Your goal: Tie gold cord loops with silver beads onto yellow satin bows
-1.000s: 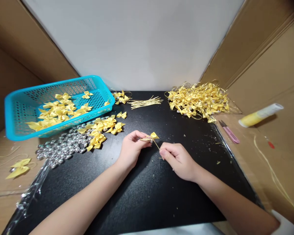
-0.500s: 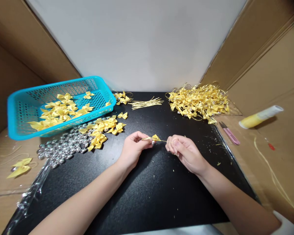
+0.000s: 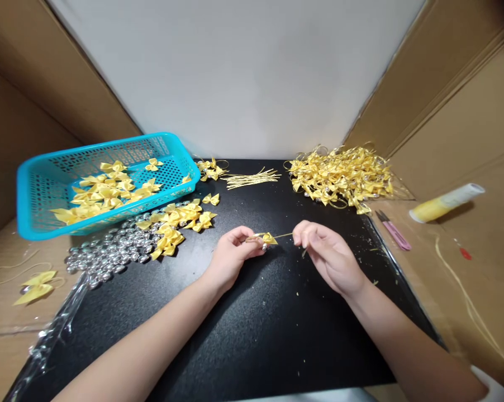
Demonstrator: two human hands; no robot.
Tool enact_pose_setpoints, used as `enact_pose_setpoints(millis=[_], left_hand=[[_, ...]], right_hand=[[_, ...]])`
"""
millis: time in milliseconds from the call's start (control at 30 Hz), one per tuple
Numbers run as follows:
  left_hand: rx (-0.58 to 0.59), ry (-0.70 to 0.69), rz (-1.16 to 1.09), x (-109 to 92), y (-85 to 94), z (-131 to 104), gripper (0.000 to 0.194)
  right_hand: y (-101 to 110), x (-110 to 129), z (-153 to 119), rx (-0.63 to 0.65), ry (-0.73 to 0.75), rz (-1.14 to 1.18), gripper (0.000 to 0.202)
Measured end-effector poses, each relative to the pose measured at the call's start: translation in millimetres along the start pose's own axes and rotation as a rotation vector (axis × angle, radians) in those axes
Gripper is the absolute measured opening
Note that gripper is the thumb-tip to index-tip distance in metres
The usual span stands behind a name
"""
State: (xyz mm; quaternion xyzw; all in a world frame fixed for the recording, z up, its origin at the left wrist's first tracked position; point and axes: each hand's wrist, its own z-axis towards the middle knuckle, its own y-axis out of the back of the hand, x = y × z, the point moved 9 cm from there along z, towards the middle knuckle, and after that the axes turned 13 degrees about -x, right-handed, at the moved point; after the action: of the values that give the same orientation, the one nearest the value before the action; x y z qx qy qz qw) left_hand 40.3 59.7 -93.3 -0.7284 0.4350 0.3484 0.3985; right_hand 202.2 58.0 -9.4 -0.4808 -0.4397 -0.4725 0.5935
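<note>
Over the middle of the black table (image 3: 243,324), my left hand (image 3: 235,251) pinches a small yellow ribbon bow (image 3: 269,238) with a silvery bell-like bead below it. A thin gold cord (image 3: 284,235) runs from the bow to my right hand (image 3: 327,251), whose fingers are closed on it. The cord looks taut between the two hands, and a short end hangs under the right fingers. The left fingertips hide part of the bow.
Yellow bows lie in a blue basket (image 3: 23,206) at left, beside silver beads (image 3: 113,254) and loose bows (image 3: 168,240). Cut gold cords (image 3: 252,178) lie at the back. Finished-looking corded bows (image 3: 340,176) pile up back right, near pink-handled snips (image 3: 396,234) and a yellow-white tube (image 3: 447,204).
My right hand has moved slightly right and up, and a longer stretch of cord shows between it and the bow. My left hand has hardly moved.
</note>
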Motion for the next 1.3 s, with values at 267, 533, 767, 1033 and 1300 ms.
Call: enact_pose_setpoints(millis=[267,533,767,1033,1300], left_hand=[[0.058,-0.031,0.127,-4,-8.1,-7,0.011],[0.039,-0.039,0.166,-7,-8.7,-10,0.011],[0.065,-0.109,0.233,-11,-13.0,-14,0.008],[0.084,-0.238,0.33,-16,-13.5,-11,0.005],[0.124,-0.417,0.523,-20,-14.2,-10,0.01]], right_hand=[[18,-18,6,-0.042,-0.226,-0.179,0.032],[28,-24,6,-0.362,-0.199,0.054,0.03],[42,-40,7,-0.507,-0.274,0.33,0.024],[62,-39,17,-0.526,-0.265,0.353,0.02],[49,-34,16,-0.407,-0.344,0.387,0.004]])
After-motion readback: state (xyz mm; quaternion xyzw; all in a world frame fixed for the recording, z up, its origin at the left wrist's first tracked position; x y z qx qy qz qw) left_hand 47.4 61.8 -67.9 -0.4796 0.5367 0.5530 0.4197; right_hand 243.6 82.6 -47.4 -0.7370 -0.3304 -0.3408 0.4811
